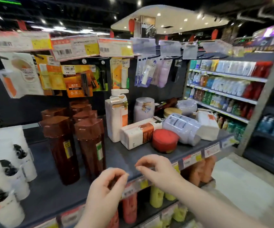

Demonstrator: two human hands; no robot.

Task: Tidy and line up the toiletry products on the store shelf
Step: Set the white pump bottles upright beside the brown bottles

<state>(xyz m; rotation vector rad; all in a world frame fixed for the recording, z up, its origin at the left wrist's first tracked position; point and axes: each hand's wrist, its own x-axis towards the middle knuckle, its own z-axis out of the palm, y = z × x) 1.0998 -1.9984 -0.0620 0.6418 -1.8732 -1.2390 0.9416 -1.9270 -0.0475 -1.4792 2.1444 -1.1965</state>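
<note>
Head view: cluttered dark shelf (119, 155), store aisle.

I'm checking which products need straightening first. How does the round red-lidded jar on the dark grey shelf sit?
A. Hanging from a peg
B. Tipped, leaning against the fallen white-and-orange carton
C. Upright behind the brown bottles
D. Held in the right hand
B: the round red-lidded jar rests tilted on the dark grey shelf against the lying white-and-orange carton; both hands are empty.
</note>
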